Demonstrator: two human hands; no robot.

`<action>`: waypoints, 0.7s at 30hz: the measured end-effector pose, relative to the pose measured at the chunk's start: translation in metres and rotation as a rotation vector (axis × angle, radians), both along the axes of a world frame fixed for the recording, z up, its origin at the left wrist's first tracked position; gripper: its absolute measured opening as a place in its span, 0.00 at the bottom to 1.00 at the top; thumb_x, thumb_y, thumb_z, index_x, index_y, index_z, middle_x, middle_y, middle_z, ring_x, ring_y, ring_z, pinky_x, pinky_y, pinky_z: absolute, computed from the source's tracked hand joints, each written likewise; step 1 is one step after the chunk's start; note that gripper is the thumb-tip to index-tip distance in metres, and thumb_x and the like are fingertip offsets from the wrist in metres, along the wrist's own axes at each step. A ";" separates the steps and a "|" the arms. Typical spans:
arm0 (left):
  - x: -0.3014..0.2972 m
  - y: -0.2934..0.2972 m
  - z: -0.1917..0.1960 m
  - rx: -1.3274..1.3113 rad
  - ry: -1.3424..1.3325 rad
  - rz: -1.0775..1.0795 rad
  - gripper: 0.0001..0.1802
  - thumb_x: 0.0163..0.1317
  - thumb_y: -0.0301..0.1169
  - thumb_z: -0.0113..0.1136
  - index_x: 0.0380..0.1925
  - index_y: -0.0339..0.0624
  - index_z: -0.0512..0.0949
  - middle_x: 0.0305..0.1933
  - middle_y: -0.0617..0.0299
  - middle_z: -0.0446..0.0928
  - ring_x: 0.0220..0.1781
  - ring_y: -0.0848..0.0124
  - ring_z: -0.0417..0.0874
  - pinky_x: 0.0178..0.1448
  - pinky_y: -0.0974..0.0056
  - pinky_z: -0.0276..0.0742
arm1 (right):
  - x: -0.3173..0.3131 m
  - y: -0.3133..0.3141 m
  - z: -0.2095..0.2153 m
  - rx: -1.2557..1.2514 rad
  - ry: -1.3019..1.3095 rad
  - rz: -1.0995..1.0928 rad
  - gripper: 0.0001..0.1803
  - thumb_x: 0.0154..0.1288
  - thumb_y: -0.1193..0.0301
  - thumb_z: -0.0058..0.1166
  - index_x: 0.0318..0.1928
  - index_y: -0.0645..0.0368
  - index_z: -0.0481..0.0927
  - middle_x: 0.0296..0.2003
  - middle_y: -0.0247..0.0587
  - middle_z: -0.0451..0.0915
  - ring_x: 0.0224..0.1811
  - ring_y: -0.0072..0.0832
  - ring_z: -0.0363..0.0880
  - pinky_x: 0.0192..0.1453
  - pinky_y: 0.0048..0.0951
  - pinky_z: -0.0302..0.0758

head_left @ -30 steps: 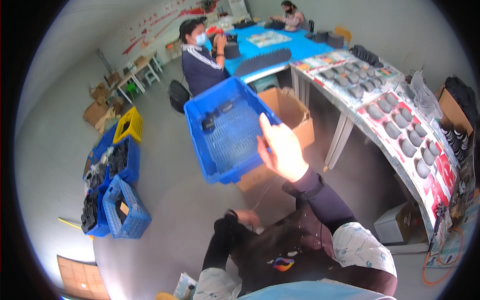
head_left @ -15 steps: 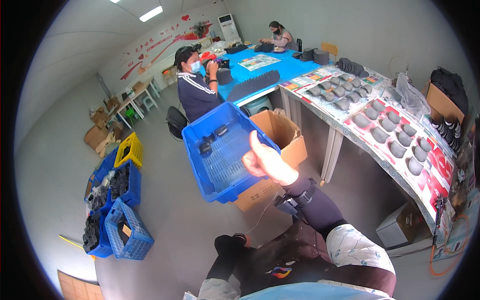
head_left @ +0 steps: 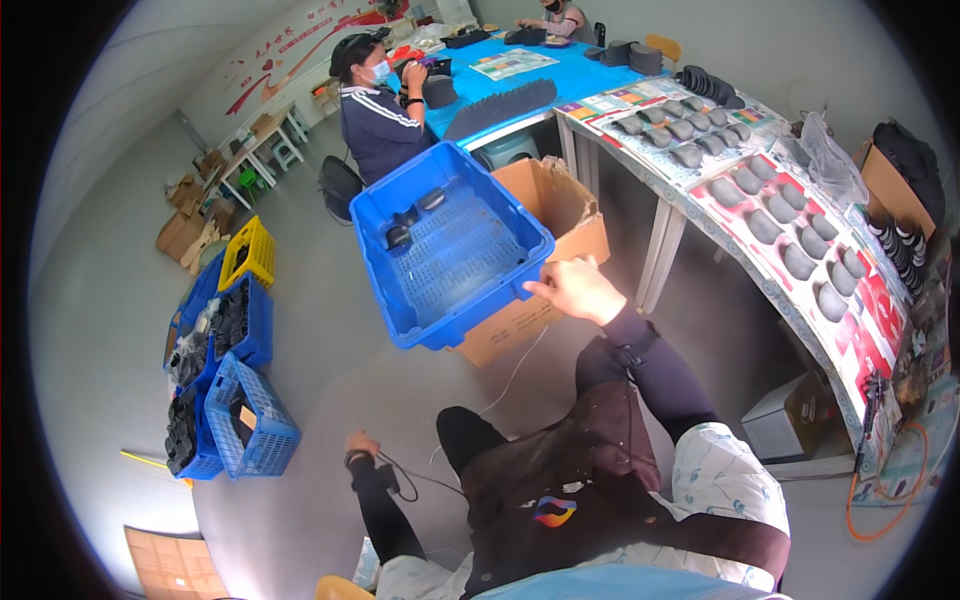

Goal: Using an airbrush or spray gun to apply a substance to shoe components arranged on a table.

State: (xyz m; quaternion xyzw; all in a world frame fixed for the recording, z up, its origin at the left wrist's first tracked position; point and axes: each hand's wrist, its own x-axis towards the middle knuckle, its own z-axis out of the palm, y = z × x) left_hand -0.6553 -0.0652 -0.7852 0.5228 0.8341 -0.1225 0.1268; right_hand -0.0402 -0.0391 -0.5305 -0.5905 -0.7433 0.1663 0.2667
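A blue plastic crate [head_left: 455, 320] rests tilted on an open cardboard box [head_left: 570, 235]. Several small black moulded pieces [head_left: 400, 236] lie inside it, toward its far left. At the crate's near right corner is my right hand [head_left: 578, 290], thumb against the corner and fingers bent around it; the fingertips are partly hidden. My left hand [head_left: 362, 443] hangs low to the left over the floor, apart from the crate. It looks small here, and its fingers cannot be made out. A dark cable runs from that wrist.
On the right, a long table [head_left: 690, 215] carries rows of grey curved pieces [head_left: 765, 225]. Blue and yellow crates [head_left: 250, 250] stand on the floor at left. Two people work at a blue-covered table [head_left: 505, 55]. An orange cord [head_left: 860, 520] hangs at far right.
My right hand has moved from above the crate to its near right corner. My left hand has swung outward to the left, away from my body. The view has tilted downward.
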 end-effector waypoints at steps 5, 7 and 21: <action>0.034 -0.081 0.084 0.656 -1.387 0.294 0.25 0.69 0.33 0.63 0.64 0.37 0.74 0.58 0.50 0.80 0.55 0.61 0.85 0.57 0.62 0.80 | -0.002 -0.010 -0.003 0.026 -0.096 0.034 0.18 0.71 0.55 0.58 0.34 0.58 0.85 0.26 0.46 0.84 0.36 0.43 0.85 0.61 0.51 0.67; 0.075 -0.091 0.133 0.890 -1.534 0.242 0.22 0.72 0.33 0.60 0.62 0.37 0.74 0.55 0.53 0.80 0.51 0.64 0.83 0.55 0.64 0.78 | -0.010 -0.015 0.011 0.044 0.099 0.167 0.15 0.69 0.60 0.61 0.36 0.60 0.84 0.28 0.47 0.84 0.35 0.41 0.85 0.52 0.45 0.74; 0.278 -0.051 0.355 2.231 -0.787 -0.873 0.09 0.70 0.25 0.44 0.42 0.36 0.75 0.36 0.51 0.76 0.34 0.63 0.73 0.42 0.59 0.69 | -0.190 -0.101 0.014 0.109 0.585 0.825 0.33 0.68 0.51 0.64 0.60 0.62 0.71 0.33 0.54 0.83 0.32 0.55 0.83 0.38 0.43 0.80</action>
